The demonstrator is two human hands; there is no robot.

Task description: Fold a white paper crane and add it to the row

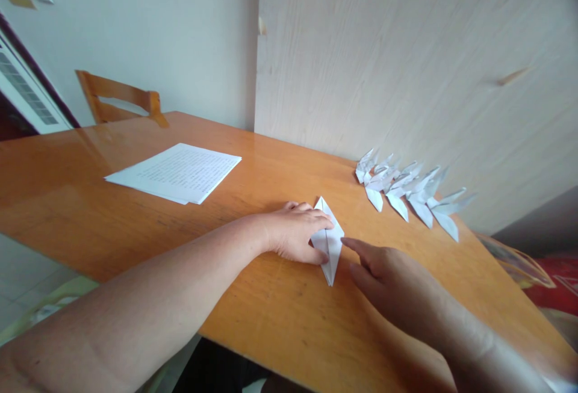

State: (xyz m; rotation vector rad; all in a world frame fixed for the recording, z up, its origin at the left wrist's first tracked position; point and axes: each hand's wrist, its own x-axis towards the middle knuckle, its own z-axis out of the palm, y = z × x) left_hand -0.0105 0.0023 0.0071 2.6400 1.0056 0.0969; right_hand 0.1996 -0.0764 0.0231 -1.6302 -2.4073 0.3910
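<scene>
A white sheet of paper folded into a long diamond (333,242) lies flat on the wooden table, with a crease or slit down its middle. My left hand (300,232) rests on its left side, fingers spread and thumb lying across the lower half, pressing it against the tabletop. From the right, my right hand (379,266) reaches in with its index finger stretched out, the tip at the diamond's right corner. The thumb of that hand is apart from the paper, and its other fingers are curled partly out of sight.
Several folded paper birds (418,194) stand in a cluster at the table's back right, near the pale wooden panel (383,50). A stack of printed sheets (180,170) lies on the left of the table (271,170). Behind it is a wooden chair (120,92).
</scene>
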